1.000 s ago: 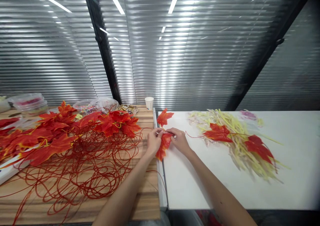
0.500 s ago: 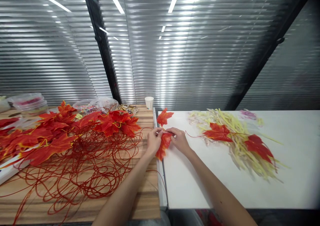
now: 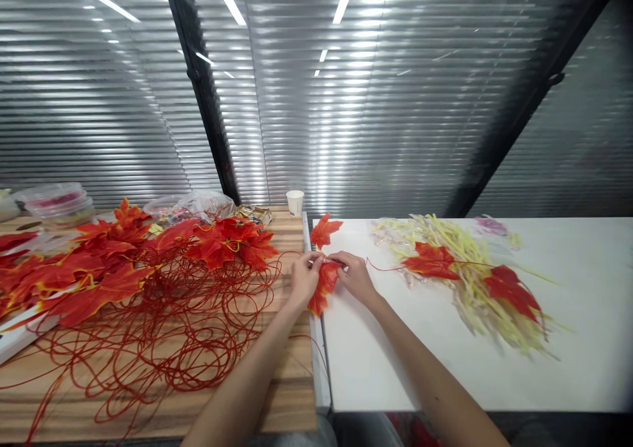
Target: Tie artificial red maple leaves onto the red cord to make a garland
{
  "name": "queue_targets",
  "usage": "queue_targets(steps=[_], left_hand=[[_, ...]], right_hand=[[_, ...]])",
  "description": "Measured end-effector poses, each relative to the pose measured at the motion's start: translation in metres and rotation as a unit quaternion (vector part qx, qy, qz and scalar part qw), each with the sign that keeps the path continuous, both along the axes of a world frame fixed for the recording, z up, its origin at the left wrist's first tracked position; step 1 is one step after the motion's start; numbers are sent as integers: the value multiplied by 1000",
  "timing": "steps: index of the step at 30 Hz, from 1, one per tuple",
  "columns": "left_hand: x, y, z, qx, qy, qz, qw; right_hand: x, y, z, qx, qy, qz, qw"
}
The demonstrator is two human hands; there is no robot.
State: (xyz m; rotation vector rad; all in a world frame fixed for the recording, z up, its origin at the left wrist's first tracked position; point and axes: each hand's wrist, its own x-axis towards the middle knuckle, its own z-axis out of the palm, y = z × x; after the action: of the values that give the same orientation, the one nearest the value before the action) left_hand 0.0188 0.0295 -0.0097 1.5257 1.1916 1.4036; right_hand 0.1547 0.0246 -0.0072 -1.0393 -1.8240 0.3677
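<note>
My left hand (image 3: 305, 277) and my right hand (image 3: 355, 274) meet over the seam between two tables, both with fingers pinched. Between them hangs a red artificial maple leaf (image 3: 324, 290), gripped near its stem. Just beyond my fingertips is another red maple leaf (image 3: 326, 230). Thin red cord (image 3: 378, 269) runs from beside my right hand to two more leaves, a nearer maple leaf (image 3: 431, 261) and a farther one (image 3: 512, 292). My fingers hide the exact spot where stem and cord meet.
A tangle of red cord (image 3: 198, 341) and a heap of maple leaves (image 3: 106, 262) cover the wooden table at left. Pale yellow strips (image 3: 479, 308) lie on the white table (image 3: 386, 374). A paper cup (image 3: 295, 203) and clear plastic tubs (image 3: 57, 204) stand at the back.
</note>
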Motion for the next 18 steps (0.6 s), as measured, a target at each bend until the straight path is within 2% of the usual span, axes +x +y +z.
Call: queue_targets(steps=[18], left_hand=[[0, 0, 0, 0, 10, 0, 1000]], right_hand=[[0, 0, -1, -2, -7, 0, 1000]])
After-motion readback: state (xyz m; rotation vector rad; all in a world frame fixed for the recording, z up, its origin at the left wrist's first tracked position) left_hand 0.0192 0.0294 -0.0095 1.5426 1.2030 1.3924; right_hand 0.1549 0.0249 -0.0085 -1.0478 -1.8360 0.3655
